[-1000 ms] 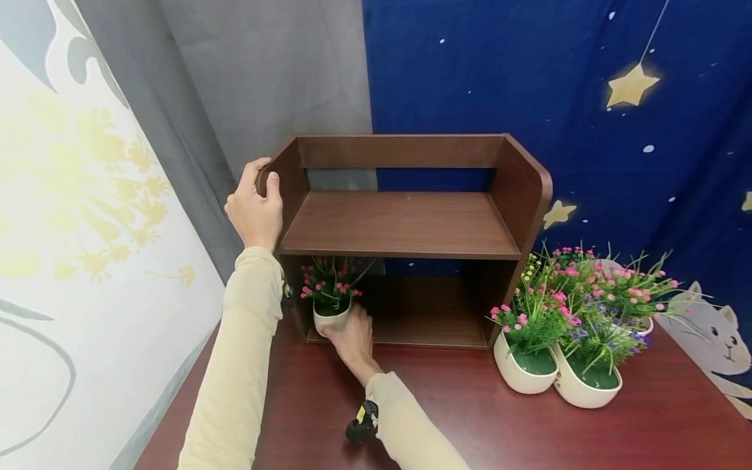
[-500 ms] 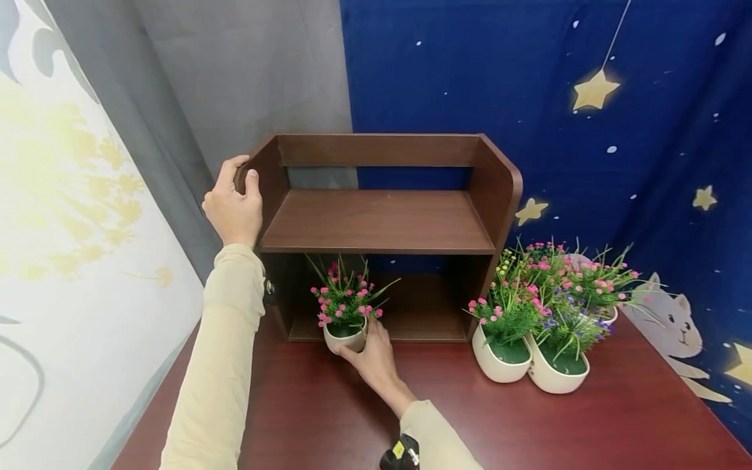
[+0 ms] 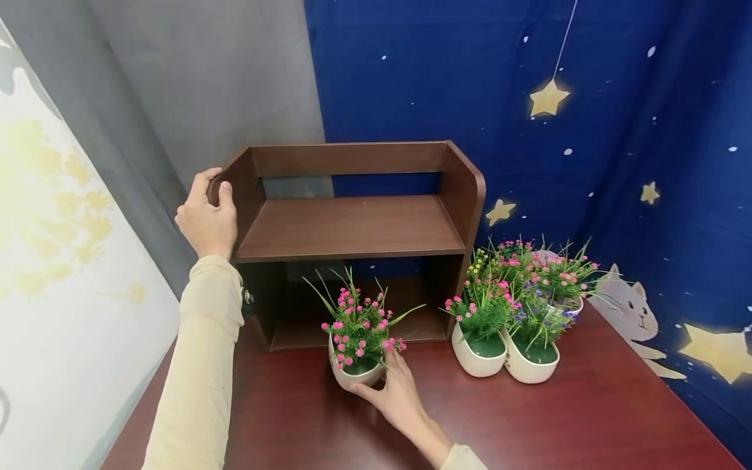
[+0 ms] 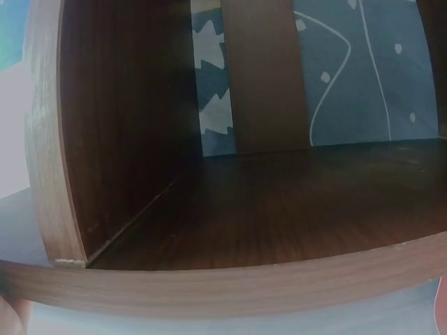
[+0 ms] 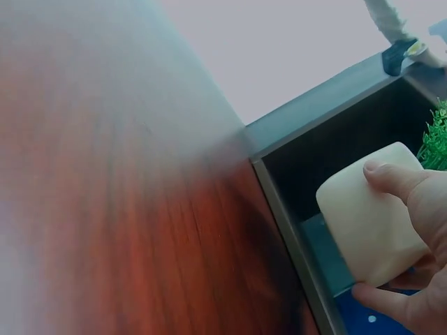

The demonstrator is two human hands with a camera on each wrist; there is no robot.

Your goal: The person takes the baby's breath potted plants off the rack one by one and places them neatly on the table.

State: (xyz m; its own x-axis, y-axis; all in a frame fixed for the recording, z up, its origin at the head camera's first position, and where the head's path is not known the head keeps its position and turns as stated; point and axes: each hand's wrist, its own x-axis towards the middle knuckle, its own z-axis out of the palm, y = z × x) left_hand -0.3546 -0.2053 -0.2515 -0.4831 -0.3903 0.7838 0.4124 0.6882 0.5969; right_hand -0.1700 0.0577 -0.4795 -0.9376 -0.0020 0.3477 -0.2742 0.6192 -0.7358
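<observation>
In the head view my left hand (image 3: 208, 219) grips the upper edge of the left side panel of a brown wooden shelf (image 3: 358, 225). My right hand (image 3: 399, 395) holds a white pot of pink artificial flowers (image 3: 358, 326) by its right side, in front of the shelf's lower compartment. The right wrist view shows the thumb and fingers of the right hand (image 5: 419, 230) around the white pot (image 5: 374, 216), with some green leaves at the edge. From the left wrist, a shelf board (image 4: 279, 209) and side panel fill the view; hardly any of the hand shows.
Several more potted artificial flowers (image 3: 529, 326), pink, yellow and purple, stand in white pots to the right of the shelf. The dark red table (image 3: 499, 424) lies beneath. Behind hang a grey curtain (image 3: 205, 78) and a blue curtain with stars (image 3: 423, 78).
My right hand has drawn the flower pot out of the lower compartment, forward and to the right. The left hand keeps its grip on the side panel. The whole head view has shifted.
</observation>
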